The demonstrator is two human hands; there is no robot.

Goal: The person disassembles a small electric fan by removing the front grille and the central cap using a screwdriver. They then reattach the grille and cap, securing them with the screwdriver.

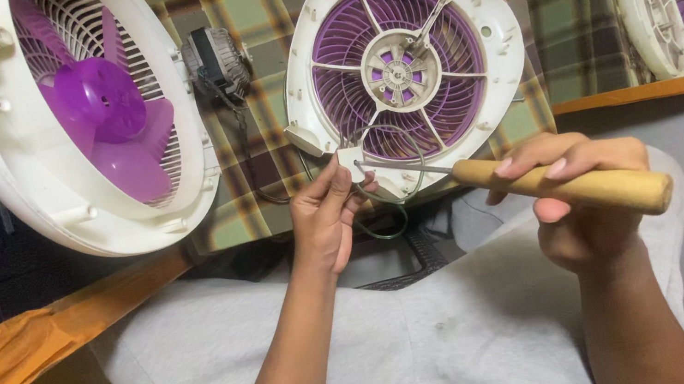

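Nearest, right hand [582,196] wrapped around wooden-handled screwdriver [566,185], metal shaft aimed at small white plastic switch block [350,159]. Left hand [323,219] pinching that block between thumb and fingers, dark wires [392,211] looping below. Just beyond, white fan housing with purple grille [403,59] on checked cloth [255,20]. Farther left, white fan with purple blades [89,115]; small motor [214,60] between.

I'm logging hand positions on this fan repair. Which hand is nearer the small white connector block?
Left. The left hand pinches the white block at its fingertips. The right hand is off to the block's right, gripping a wooden tool handle whose metal shaft reaches the block.
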